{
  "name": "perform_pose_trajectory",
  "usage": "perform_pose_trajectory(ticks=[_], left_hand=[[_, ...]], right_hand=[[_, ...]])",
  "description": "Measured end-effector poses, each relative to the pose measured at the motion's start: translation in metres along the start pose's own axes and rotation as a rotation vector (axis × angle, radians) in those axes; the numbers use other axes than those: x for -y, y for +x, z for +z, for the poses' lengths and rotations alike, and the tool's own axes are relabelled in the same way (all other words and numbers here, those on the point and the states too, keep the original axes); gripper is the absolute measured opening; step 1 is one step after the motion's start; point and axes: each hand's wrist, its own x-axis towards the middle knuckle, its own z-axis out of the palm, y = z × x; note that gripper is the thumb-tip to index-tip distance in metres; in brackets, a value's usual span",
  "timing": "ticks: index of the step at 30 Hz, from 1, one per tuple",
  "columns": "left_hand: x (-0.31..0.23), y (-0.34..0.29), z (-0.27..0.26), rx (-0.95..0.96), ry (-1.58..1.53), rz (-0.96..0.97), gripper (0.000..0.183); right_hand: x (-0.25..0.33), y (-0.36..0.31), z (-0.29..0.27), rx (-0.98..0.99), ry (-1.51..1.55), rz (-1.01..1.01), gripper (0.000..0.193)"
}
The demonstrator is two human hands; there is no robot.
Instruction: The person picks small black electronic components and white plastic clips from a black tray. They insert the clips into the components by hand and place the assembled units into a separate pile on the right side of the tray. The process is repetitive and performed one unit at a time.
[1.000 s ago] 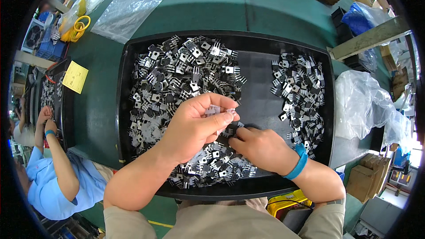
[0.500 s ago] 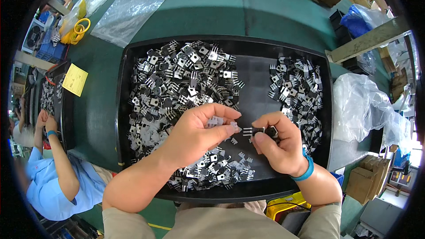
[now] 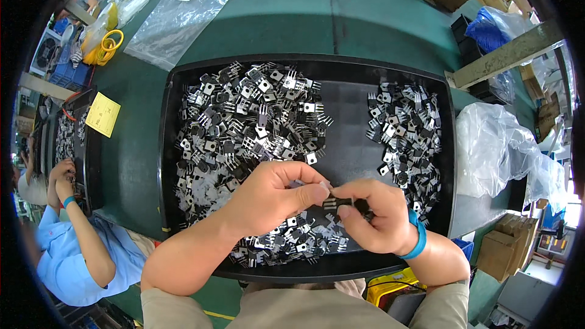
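Observation:
Over the black tray (image 3: 365, 60), my hands meet fingertip to fingertip. My right hand (image 3: 387, 219), with a blue wristband, pinches a black three-legged transistor (image 3: 345, 203), its legs pointing left; another dark part is tucked in its curled fingers. My left hand (image 3: 268, 198) is closed, thumb against forefinger, around small white plastic pieces mostly hidden by the fingers. One piece shows at the fingertips beside the transistor; whether they touch I cannot tell. A large heap of transistors (image 3: 244, 103) lies at the tray's left, with loose white plastic pieces (image 3: 204, 186) near my left forearm. A smaller transistor pile (image 3: 405, 125) is at the right.
Clear plastic bags (image 3: 189, 9) lie at the far left, and a crumpled one (image 3: 487, 146) sits right of the tray. A metal post (image 3: 506, 55) rises at the far right. To the left, a co-worker in a blue shirt (image 3: 79, 256) works at another tray with a yellow label (image 3: 103, 114).
Both hands have moved slightly down toward me and closer together. The transistor's legs are now nearer my left fingertips. The co-worker's hands have shifted.

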Motion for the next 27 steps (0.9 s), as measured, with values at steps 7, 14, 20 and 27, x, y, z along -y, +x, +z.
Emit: perform_pose_trajectory(ticks=[7, 14, 20, 27], left_hand=[[0.004, 0.001, 0.003, 0.017, -0.023, -0.005, 0.011], [0.002, 0.0, 0.003, 0.029, 0.026, -0.007, 0.011], [0.013, 0.004, -0.001, 0.061, 0.198, 0.104, 0.016], [0.005, 0.001, -0.002, -0.016, 0.145, 0.023, 0.012]], right_hand=[[-0.002, -0.001, 0.002, -0.12, -0.108, -0.103, 0.027], [0.0, -0.001, 0.002, -0.083, -0.108, -0.065, 0.025], [-0.001, 0.001, -0.001, 0.071, -0.106, -0.006, 0.023], [-0.002, -0.002, -0.002, 0.007, 0.047, 0.221, 0.024]])
